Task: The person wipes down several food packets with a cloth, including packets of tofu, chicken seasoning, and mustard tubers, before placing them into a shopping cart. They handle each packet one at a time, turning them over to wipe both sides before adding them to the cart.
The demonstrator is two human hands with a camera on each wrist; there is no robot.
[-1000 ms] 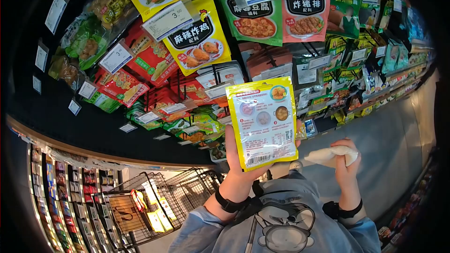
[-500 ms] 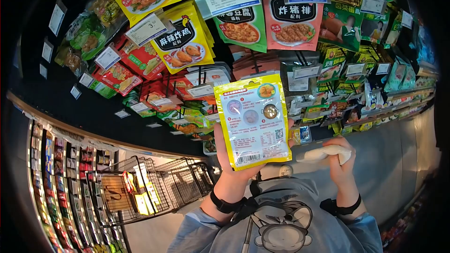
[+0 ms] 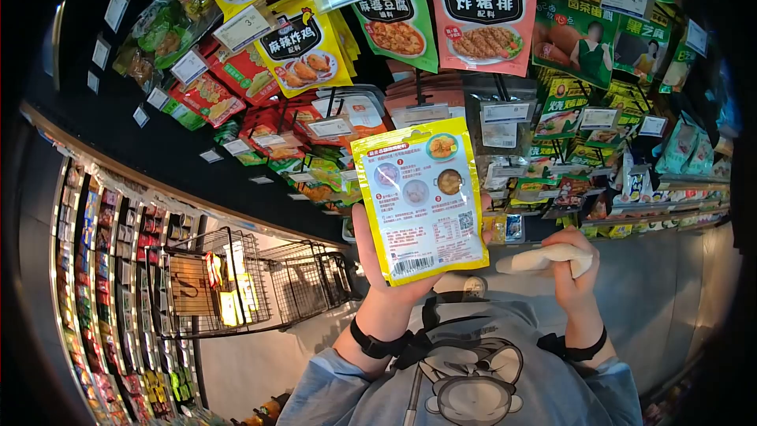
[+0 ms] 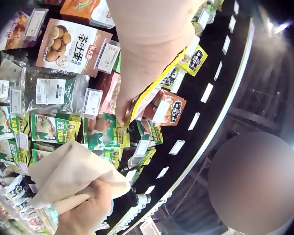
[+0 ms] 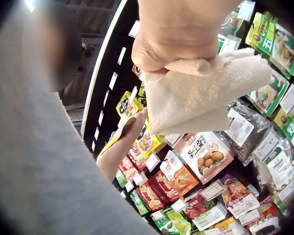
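Observation:
A yellow-edged packet (image 3: 422, 201), its printed back facing up with pictures and a barcode, lies across my left hand (image 3: 386, 280), thumb along its left edge and fingertips at its right. Seen from the left wrist, the packet (image 4: 154, 90) is nearly edge-on beside the left hand (image 4: 149, 44). My right hand (image 3: 576, 276) grips a folded cream cloth (image 3: 536, 259) to the right of the packet. The right wrist view has the cloth (image 5: 201, 95) hanging below the right hand (image 5: 179, 36).
Hanging seasoning packets, such as a yellow one (image 3: 303, 51) and a pink one (image 3: 482, 24), fill the rack ahead with price tags. A wire cart (image 3: 296, 284) with goods stands at the lower left, beside another shelf (image 3: 110, 268).
In the head view the rack and cart have shifted as the view turned. The held packet has moved left and slightly up in the picture. Both hands keep their hold.

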